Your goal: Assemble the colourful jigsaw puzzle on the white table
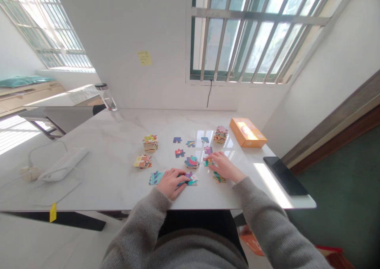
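Observation:
My left hand (172,182) lies over a joined strip of jigsaw pieces (156,177) near the table's front edge, fingers stretched out and pressing on it; the strip's middle is hidden. My right hand (222,165) has its fingertips closed at a small green and orange jigsaw piece (206,163), which they partly cover. Just below that hand is a patterned yellow and teal piece (219,177); a purple piece (208,150) lies above its fingers. Between the hands stands a short stack of pieces (192,162) with a pink and teal top.
Taller stacks of pieces stand left (151,143) and right (221,134), with a low pile (143,161) at left. Several loose pieces (179,153) lie farther back. An orange box (247,133), a black phone-like slab (285,176), a bottle (106,97) and a corded white power strip (64,164) surround them.

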Motion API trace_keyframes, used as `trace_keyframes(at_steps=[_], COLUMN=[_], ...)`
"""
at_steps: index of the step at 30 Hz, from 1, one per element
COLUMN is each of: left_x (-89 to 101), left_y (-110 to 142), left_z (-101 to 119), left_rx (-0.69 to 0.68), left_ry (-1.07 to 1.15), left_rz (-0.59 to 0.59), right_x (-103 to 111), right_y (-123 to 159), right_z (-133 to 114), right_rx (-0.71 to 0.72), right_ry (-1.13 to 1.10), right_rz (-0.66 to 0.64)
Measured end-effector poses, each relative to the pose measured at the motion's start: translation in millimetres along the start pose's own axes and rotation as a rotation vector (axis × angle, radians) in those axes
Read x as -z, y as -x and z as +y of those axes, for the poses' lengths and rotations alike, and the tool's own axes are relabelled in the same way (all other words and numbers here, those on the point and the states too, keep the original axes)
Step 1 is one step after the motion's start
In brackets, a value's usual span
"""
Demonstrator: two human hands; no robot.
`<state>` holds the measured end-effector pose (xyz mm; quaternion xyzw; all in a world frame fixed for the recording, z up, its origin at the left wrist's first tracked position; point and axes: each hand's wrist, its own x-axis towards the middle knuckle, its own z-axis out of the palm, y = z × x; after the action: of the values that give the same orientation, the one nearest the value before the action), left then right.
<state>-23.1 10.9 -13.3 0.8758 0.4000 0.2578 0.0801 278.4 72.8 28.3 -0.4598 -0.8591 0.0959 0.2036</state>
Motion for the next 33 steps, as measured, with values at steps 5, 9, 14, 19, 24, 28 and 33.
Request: trace_keyframes(at_steps=[5, 9, 14, 19, 24, 28, 33], left_x=[-2.4, 2.4, 16.0, 26.7, 26.9, 24.2, 21.2], left_y=[0, -1, 0, 4, 7, 9, 9], left_z=[-1, 3, 8, 11, 16, 16, 12], left_rx=[0.003, 0.011, 0.062, 0.138, -0.018, -0.067, -0.096], left_ry=[0.008, 0.038, 0.134, 0.142, 0.184, 0.172, 0.151], left_rz=[0.009, 0.005, 0.223, 0.35, 0.218, 0.155, 0.191], right_x=[2, 1, -4, -8, -19, -31, -42], right_y=[1, 8, 16, 26, 32, 26, 20], right_z=[-6, -9, -13, -23, -66, -97, -104], right_rx=[0.006, 0.066, -0.015, -0.108, -0.049, -0.009, -0.018], right_ry=[0.006, -0.058, -0.283, -0.494, -0.7, -0.822, -0.92], right_rz=[-0.028, 0.023, 0.134, 0.249, 0.152, 0.112, 0.089])
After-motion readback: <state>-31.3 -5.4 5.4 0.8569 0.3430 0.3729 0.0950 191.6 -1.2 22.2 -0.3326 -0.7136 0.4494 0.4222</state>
